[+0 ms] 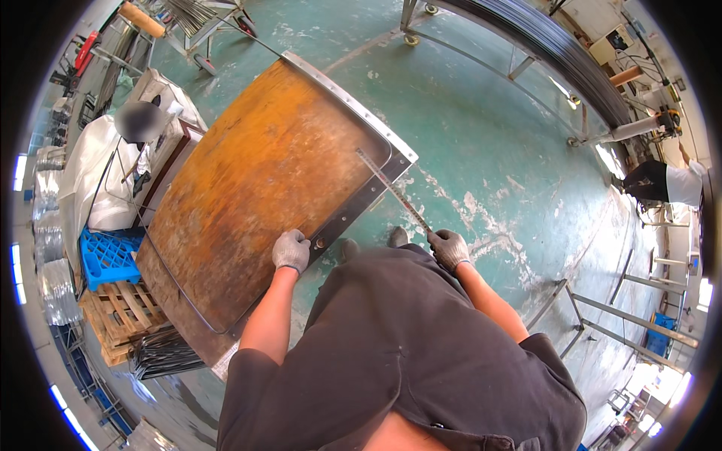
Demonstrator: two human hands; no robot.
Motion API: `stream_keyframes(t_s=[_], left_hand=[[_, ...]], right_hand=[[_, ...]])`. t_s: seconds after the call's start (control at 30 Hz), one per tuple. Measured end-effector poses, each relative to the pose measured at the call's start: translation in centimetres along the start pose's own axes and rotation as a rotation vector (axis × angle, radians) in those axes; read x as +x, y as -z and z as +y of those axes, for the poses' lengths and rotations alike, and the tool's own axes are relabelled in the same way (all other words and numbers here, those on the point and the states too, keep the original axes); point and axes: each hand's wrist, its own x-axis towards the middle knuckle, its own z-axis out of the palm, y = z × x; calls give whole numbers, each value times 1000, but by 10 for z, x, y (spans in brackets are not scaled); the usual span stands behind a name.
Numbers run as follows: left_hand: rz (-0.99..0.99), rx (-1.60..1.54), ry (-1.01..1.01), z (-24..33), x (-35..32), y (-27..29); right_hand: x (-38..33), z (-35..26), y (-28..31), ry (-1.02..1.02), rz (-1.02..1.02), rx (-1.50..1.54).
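My left hand (292, 250), in a grey work glove, rests at the near edge of a rust-brown metal-topped table (256, 158). Its fingers are curled closed, and whatever they may hold is hidden. My right hand (449, 248), gloved too, is closed on the near end of a measuring tape (402, 199), out past the table's edge. The marked strip slants from that hand to the table's near right corner, its far end over the top. A thin dark bent rod (179, 279) lies along the tabletop's left side and curves round near its corner.
A perforated metal strip (350, 105) edges the table. Left of it are a blue plastic crate (110, 258), a wooden pallet (124, 316) and a seated person (98, 173). A wheeled rack of long rods (553, 56) stands far right; another person (665, 182) is beyond. Metal frames (632, 323) stand at right.
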Motion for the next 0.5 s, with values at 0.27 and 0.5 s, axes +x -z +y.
stream_keyframes(t_s=[0.27,0.5], left_hand=[[-13,83,-8,-9,-10,-4],[-21,140,14,-21,-15,4]], right_hand=[[6,-10,-4,63,0,-28],[5,-19,-1,37,-42,-60]])
